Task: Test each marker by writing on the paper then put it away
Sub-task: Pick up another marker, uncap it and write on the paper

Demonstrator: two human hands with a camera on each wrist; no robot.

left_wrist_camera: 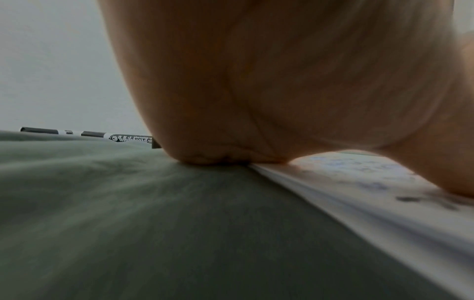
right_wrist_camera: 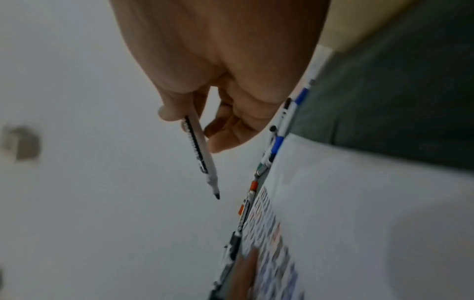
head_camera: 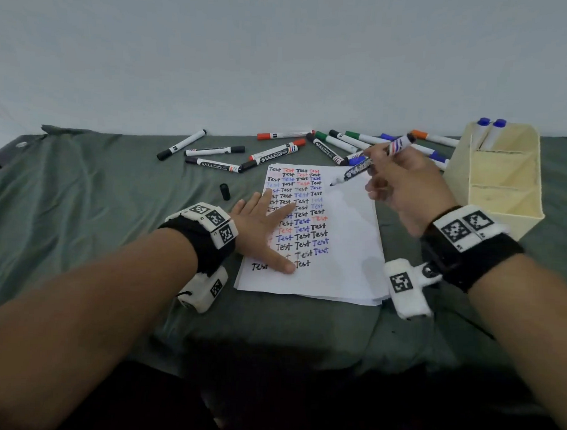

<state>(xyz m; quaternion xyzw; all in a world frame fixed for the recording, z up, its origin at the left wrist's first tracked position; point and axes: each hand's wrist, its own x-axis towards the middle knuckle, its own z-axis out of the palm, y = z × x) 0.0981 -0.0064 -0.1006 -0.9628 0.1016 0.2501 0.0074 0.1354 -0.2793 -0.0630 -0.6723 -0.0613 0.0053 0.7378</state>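
Note:
My right hand [head_camera: 397,184] holds an uncapped whiteboard marker [head_camera: 362,168], its dark tip raised just above the upper right part of the paper [head_camera: 346,237]. In the right wrist view the marker [right_wrist_camera: 198,150] is pinched between thumb and fingers, tip clear of the paper [right_wrist_camera: 359,203]. My left hand [head_camera: 268,227] lies flat, fingers spread, on the paper's left half, which is covered with rows of the word "Test" in black, red and blue. A black cap [head_camera: 224,191] lies on the cloth left of the paper. In the left wrist view the palm [left_wrist_camera: 256,91] rests at the paper's edge [left_wrist_camera: 333,192].
Several capped markers [head_camera: 278,154] in black, red, green, blue and orange lie scattered on the green cloth [head_camera: 98,187] behind the paper. A cream desk organiser [head_camera: 501,179] stands at the right with two blue-capped markers [head_camera: 491,123] in its back slot. A pale wall runs behind.

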